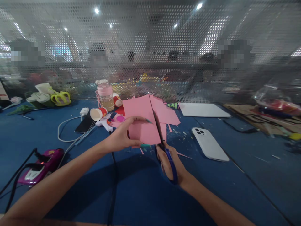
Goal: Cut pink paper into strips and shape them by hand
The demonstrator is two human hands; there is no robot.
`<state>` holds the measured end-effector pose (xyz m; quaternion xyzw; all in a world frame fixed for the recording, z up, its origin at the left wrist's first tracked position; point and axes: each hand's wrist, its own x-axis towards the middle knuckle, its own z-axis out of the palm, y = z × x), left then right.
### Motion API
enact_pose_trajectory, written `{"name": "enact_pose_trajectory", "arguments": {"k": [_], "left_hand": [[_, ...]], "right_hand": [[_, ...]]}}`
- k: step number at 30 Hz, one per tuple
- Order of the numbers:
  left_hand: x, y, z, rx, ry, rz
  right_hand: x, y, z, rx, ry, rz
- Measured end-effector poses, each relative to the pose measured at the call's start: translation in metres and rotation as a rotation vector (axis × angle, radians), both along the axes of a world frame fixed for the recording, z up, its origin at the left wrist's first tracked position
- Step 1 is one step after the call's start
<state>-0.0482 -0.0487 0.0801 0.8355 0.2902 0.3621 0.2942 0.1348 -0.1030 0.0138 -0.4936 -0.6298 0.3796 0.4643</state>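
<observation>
Head view showed us our left hand [121, 138] pinching a pink paper sheet [141, 121] above the blue table [141, 188], while our right hand [168, 160] gripped blue-handled scissors [164, 147], blades cutting into the sheet's right side; a white phone [209, 144] lay right.

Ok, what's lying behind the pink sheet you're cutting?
Behind the pink sheet, more pink paper lies on the blue table, with a red scrap showing at its left edge. The sheet covers whatever else lies directly behind it.
</observation>
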Motion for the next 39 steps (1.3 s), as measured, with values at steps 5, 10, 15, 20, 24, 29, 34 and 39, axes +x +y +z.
{"name": "enact_pose_trajectory", "arguments": {"k": [5,10,15,20,24,29,34,39], "left_hand": [[0.0,0.0,0.0,0.006,0.012,0.003],[-0.001,0.0,0.0,0.013,0.015,0.005],[-0.003,0.0,0.003,-0.004,-0.001,-0.019],[-0.006,0.004,0.004,-0.187,-0.146,-0.013],[-0.006,0.006,0.004,-0.248,-0.224,0.014],[-0.005,0.004,0.003,-0.167,-0.16,0.056],[-0.007,0.004,0.002,-0.144,-0.112,0.067],[-0.007,0.004,0.001,-0.209,-0.103,0.038]], "right_hand": [[0.0,-0.001,0.002,0.003,-0.018,-0.008],[0.0,-0.002,0.006,0.029,-0.022,0.008],[0.001,-0.001,0.005,0.055,-0.035,0.012],[0.001,0.0,0.001,0.013,0.004,0.028],[0.001,0.001,0.001,0.009,-0.003,0.05],[0.003,0.002,-0.003,0.023,0.005,0.079],[0.003,0.002,-0.003,0.018,0.019,0.067],[0.001,0.0,-0.002,-0.029,0.087,0.06]]}}
